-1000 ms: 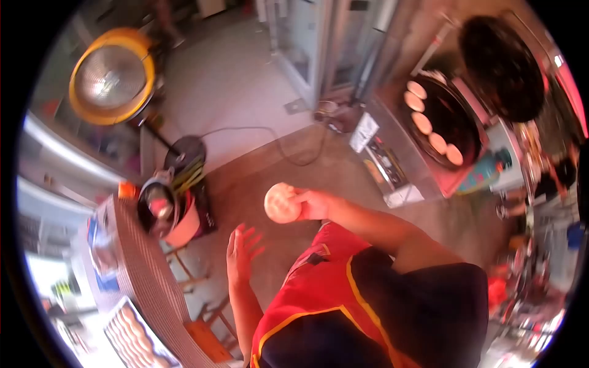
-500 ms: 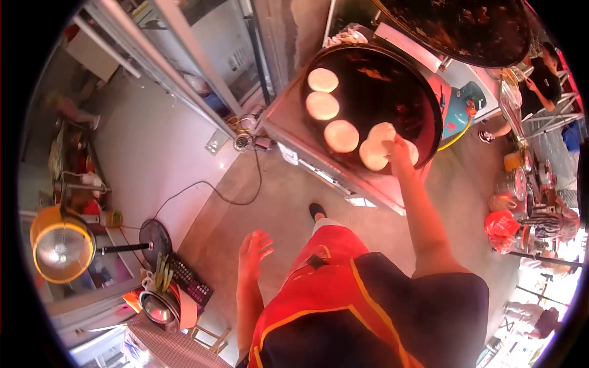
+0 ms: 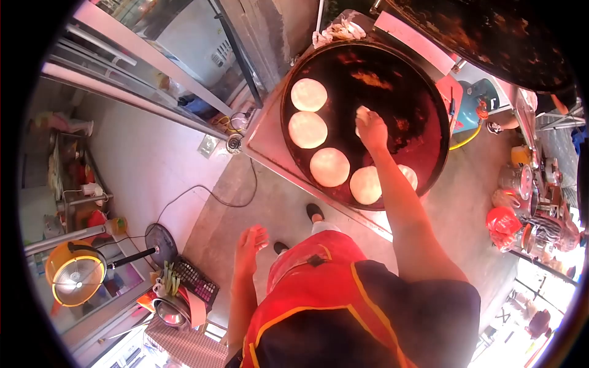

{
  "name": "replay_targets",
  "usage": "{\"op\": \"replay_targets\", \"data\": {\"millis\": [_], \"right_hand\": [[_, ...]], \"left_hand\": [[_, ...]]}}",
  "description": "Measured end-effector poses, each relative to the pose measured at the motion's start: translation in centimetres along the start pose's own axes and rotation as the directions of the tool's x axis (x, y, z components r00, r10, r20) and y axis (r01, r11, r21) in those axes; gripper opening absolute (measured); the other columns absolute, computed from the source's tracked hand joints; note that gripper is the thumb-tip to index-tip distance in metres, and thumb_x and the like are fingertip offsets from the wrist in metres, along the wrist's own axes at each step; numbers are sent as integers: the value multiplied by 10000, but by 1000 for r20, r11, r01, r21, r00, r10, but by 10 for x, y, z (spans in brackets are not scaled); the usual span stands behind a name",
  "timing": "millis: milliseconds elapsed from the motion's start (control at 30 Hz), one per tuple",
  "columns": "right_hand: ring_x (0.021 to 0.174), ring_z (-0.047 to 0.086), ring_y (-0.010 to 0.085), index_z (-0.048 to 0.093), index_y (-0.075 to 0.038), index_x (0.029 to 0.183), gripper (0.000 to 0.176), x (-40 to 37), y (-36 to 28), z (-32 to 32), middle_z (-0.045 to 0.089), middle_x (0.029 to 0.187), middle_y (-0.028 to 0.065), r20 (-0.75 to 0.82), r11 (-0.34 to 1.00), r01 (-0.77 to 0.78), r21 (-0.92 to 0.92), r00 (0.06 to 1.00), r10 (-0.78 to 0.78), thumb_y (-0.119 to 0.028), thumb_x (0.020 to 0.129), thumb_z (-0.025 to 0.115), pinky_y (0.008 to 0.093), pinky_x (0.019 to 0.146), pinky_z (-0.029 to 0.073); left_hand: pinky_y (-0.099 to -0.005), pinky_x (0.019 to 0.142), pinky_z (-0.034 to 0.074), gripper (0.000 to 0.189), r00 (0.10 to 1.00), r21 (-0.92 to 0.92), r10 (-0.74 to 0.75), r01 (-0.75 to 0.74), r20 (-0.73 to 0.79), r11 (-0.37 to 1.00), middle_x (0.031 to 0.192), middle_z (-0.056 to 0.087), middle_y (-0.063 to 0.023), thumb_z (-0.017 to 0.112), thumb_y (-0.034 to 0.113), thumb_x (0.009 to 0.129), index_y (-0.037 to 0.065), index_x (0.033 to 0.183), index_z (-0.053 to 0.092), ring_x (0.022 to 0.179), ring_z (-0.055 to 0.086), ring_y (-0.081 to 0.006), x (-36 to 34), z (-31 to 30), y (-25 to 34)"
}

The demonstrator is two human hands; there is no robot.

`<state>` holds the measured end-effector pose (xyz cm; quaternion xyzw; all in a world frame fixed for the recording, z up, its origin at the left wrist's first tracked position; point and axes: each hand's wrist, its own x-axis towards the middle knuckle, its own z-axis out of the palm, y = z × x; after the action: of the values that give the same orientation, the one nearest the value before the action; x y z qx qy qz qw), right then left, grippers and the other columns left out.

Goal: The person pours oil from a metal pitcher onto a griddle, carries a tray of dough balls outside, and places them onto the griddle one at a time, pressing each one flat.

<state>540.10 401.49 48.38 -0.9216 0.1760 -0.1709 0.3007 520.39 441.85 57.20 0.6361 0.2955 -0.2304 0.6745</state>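
My right hand [image 3: 372, 130] is closed over the middle of a large round black griddle [image 3: 396, 80]. A pale edge shows at its fingers, seemingly a dough round [image 3: 361, 114] seen from the side and mostly hidden. Pale flat dough rounds lie along the near and left rim: a top one [image 3: 308, 94], one below it [image 3: 308, 129], a third [image 3: 329, 167], another [image 3: 366, 185] beside my forearm, and one [image 3: 406, 176] partly behind the arm. My left hand [image 3: 251, 242] hangs above the floor, fingers loosely bent and apart, holding nothing.
A raised dark lid [image 3: 485, 37] stands beyond the griddle. A teal gas cylinder [image 3: 475, 107] with a yellow hose is to its right. A yellow fan [image 3: 76, 276], a crate [image 3: 193, 282] and a floor cable [image 3: 211, 199] are at left. Pots [image 3: 515, 178] stand at far right.
My right hand has moved forward from the near rim toward the griddle's middle, and the dough round it held flat now shows only an edge. The view has shifted; my left hand remains low.
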Motion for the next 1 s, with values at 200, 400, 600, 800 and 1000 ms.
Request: {"op": "replay_targets", "data": {"millis": [200,400,600,800,1000], "right_hand": [[1008,541,369,555,48,1086,373,15,-47,1,584,1080,208,73,994,108,32,991,-110,-210,819,600,408,886,443],[1307,301,343,323,32,1346,634,20,-40,44,327,1395,222,20,889,403,-217,912,-409,-392,901,479,435,1076,238],[1337,248,327,298,30,1358,657,21,-39,62,294,1417,211,156,836,424,-348,905,-395,-443,914,409,454,1095,184],[1371,177,298,248,7,1394,709,12,-53,52,246,1453,174,245,826,476,-303,876,-415,-495,910,374,446,1118,107],[1383,137,275,218,2,1405,710,14,-46,42,198,1473,165,296,873,414,-256,894,-337,-491,915,365,431,1123,84]], "left_hand": [[-296,764,486,369,1000,30,-10,10,2,999,1061,607,-114,456,309,950,13,1160,525,936,597,-192,11,-2,9],[-295,765,485,375,998,36,-58,58,-5,998,1053,607,-111,473,315,942,15,1160,525,933,599,-193,22,-6,6],[-300,773,485,364,998,25,-58,58,-18,998,1057,607,-116,472,305,942,10,1145,533,928,600,-197,22,-4,9],[-299,773,484,371,998,35,-62,63,-17,997,1060,607,-116,476,315,937,11,1142,533,929,601,-198,23,-7,12],[-302,772,482,374,999,27,-48,48,0,998,1055,611,-105,474,329,936,26,1148,531,922,602,-193,22,-9,15]]}}
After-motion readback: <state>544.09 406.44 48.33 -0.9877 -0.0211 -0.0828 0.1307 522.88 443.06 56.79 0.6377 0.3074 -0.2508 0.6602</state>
